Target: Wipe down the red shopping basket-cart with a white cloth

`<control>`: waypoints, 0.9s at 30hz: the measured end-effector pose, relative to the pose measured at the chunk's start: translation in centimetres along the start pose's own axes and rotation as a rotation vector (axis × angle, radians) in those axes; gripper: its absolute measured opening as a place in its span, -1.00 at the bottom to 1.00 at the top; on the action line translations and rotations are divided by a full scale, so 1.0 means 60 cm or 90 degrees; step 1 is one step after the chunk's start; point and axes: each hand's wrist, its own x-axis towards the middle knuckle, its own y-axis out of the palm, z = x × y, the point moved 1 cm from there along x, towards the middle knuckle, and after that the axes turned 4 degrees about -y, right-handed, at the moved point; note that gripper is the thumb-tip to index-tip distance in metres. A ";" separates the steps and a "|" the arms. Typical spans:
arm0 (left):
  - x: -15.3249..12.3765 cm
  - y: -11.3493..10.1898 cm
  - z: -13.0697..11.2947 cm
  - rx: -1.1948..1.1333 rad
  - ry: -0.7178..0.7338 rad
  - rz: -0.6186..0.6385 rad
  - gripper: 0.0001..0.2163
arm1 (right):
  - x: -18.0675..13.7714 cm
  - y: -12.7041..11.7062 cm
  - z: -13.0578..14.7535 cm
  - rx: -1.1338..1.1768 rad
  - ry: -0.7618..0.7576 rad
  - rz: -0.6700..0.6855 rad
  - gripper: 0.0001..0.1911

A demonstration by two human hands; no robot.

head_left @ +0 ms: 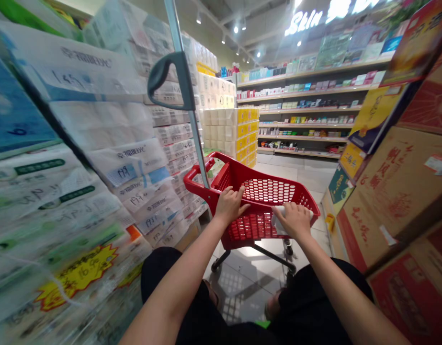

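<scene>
Along the left side, plastic-wrapped paper packs (102, 127) are stacked high, many with handwritten prices, and a yellow starburst price tag (79, 275) with a red edge sits low against them. Next comes a grey loop handle (189, 81) on a metal pole (197, 143), which slants down to the left end of a red shopping cart (249, 171). The cart stands in the middle, right in front of the person, its mesh basket on dark legs with wheels on the tiled floor (238, 282). The left hand (231, 205) rests at the basket's near rim, close to the foot of the pole, with thumb and forefinger apart. Beyond the cart rises a stack of packs with yellow ends (247, 129). Farther right along the same rim, the right hand (295, 216) is closed over a white cloth (278, 223), which lies between the palm and the basket. Behind stand long shelves (300, 96) of small boxes and bottles, under a lit sign (309, 21) reading "Skin". At the far right, cardboard boxes (396, 201) with red print are piled up.
</scene>
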 end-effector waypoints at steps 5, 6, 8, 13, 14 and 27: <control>0.003 0.002 0.000 -0.002 -0.015 0.016 -0.32 | 0.025 -0.003 0.150 0.061 -0.108 -0.005 -0.45; 0.003 0.001 0.000 -0.001 -0.016 0.017 -0.32 | 0.029 -0.005 0.172 0.075 -0.120 -0.015 -0.47; 0.002 0.000 0.001 -0.001 -0.015 0.016 -0.30 | 0.033 -0.009 0.198 0.100 -0.147 -0.028 -0.51; -0.003 -0.005 0.001 -0.025 -0.012 0.002 -0.44 | 0.027 -0.008 0.148 0.109 -0.221 -0.005 -0.56; -0.004 -0.006 0.001 -0.029 -0.005 0.002 -0.53 | 0.023 -0.007 0.126 0.099 -0.221 0.001 -0.56; -0.007 -0.012 -0.006 -0.005 0.041 0.019 -0.76 | -0.018 0.009 -0.139 0.001 -0.144 0.019 -0.60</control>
